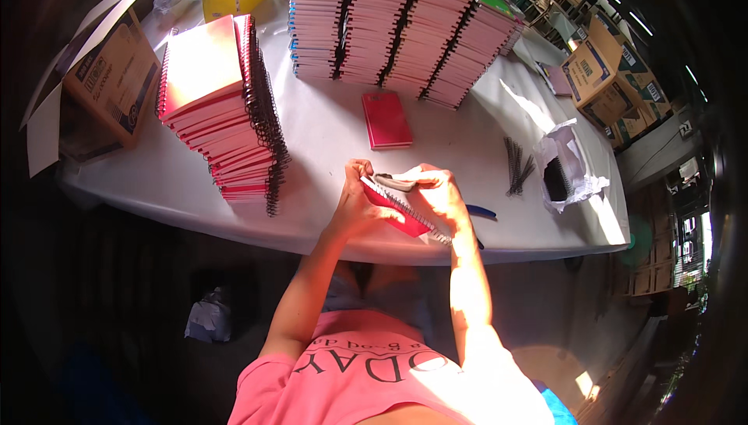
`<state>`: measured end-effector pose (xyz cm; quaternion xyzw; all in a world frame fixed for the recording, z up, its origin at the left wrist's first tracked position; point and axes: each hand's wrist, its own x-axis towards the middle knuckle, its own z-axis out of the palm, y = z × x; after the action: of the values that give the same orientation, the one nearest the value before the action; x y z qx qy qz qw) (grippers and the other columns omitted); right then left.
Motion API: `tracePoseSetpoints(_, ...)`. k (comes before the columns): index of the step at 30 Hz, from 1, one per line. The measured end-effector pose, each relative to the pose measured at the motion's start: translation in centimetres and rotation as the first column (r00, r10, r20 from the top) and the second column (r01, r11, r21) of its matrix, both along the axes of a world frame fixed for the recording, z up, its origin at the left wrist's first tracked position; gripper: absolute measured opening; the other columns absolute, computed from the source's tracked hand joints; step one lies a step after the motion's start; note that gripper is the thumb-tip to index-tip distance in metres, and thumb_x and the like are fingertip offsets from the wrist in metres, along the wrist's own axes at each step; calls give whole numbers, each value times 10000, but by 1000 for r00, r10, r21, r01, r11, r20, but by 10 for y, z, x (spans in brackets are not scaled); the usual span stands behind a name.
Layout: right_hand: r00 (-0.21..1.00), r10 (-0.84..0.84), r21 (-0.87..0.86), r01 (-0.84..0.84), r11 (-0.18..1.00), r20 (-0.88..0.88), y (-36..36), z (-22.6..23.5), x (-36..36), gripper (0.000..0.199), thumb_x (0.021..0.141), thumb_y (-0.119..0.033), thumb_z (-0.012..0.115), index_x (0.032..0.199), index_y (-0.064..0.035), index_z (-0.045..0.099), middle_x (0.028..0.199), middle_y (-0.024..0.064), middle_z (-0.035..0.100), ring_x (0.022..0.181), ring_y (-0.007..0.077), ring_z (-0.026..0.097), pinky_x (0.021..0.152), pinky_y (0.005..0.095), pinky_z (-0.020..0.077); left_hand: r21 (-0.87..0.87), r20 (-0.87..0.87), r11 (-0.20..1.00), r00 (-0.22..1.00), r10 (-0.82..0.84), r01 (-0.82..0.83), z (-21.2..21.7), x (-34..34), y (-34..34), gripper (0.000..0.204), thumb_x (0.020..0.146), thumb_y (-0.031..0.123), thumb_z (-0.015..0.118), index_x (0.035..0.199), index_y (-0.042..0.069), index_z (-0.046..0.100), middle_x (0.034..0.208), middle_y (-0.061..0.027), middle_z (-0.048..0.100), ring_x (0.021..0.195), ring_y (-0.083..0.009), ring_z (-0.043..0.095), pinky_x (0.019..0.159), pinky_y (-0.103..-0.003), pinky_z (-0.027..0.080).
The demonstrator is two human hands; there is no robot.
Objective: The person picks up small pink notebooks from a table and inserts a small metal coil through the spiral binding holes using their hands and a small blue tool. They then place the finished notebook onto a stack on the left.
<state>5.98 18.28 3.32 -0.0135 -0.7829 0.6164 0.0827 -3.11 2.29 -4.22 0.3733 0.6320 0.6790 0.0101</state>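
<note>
Both hands hold a small red notebook point(399, 213) with a wire spiral along its edge, just above the near edge of the white table point(327, 125). My left hand point(354, 195) grips its left end. My right hand point(438, 195) grips the right end and top, fingers curled over the spiral. A second red notebook point(386, 119) lies flat on the table beyond the hands.
A leaning stack of red spiral notebooks point(226, 105) stands at left. Tall rows of unbound notebooks point(401, 24) fill the back. Loose black spirals point(516, 166) and a white bag point(565, 164) lie at right. Cardboard boxes point(109, 74) flank the table; blue-handled pliers point(481, 212) rest by my right hand.
</note>
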Motion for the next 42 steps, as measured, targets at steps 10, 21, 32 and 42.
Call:
tracePoseSetpoints(10,929,-349,466,363,807,-119,17,4,11,483,675,44,574,1106,-150,671,1089,126,629,971,266,614,828,306,492,73,47,996,998,-52,49,-4,1,6,505,751,100,752,1025,37,332,912,-59,379,829,-150,403,770,-249,382)
tracePoseSetpoints(21,804,-551,847,438,300,-221,1,-44,121,545,743,-1,592,1275,-98,521,1203,137,492,1141,324,456,1001,434,337,300,446,935,894,39,-190,40,33,-11,788,708,-124,706,1381,82,353,755,26,540,684,-45,494,686,-183,442)
tracePoseSetpoints(32,842,-405,615,538,577,-356,-97,53,74,342,797,-227,693,1134,-175,661,1094,92,526,969,274,492,907,397,348,243,44,917,948,315,-316,69,51,-22,816,718,-47,741,1404,30,306,777,10,539,726,-62,488,685,-211,488)
tracePoseSetpoints(42,966,-258,68,256,964,22,-95,44,79,324,890,-227,605,1178,-80,587,939,105,604,802,192,582,705,314,472,364,91,894,965,246,-262,57,56,-19,673,723,-81,713,1314,-29,396,901,-83,611,819,-130,582,750,-291,538)
